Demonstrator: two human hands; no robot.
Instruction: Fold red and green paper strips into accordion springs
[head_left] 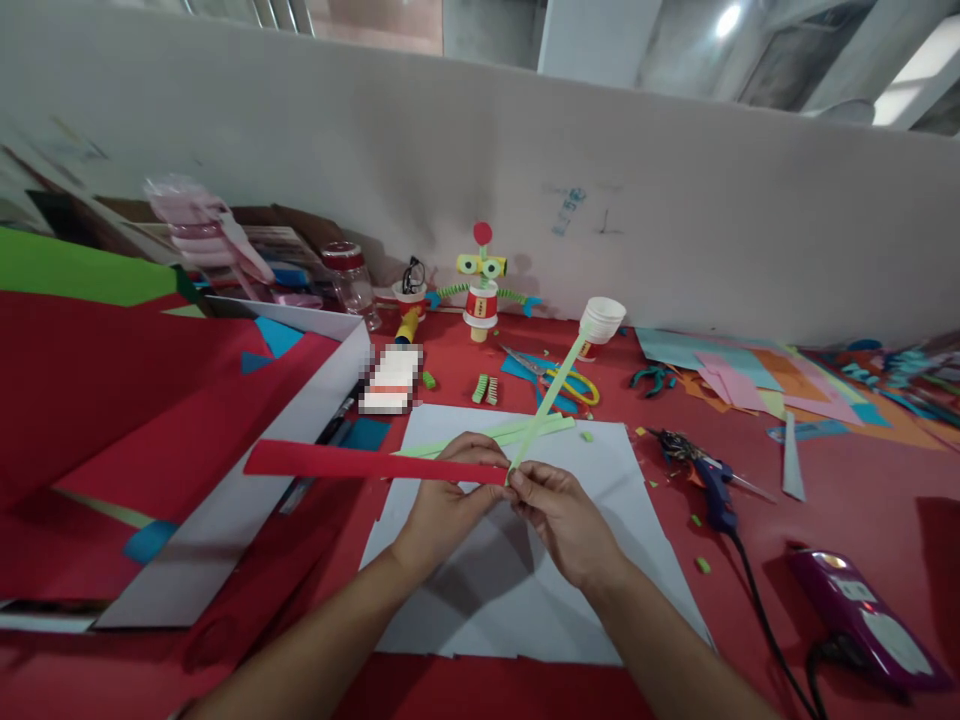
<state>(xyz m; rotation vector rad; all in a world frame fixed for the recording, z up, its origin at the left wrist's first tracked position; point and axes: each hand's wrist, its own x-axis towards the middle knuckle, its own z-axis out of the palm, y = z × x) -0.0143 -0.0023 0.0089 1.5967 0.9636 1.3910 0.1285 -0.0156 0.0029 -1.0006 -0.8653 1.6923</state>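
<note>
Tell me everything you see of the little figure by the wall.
The figure stands upright on the red table, before the pale wall. It looks made of paper: red disc on top, yellow head with two round eyes, red-and-white cup body, pleated green arms spread sideways, blue at the ends, and yellowish base. Only the table seems to touch it.

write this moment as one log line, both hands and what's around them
left hand: at red strip | right hand: at green strip | strip ends: meeting between hands | below: white sheet | glue gun: lying right
</note>
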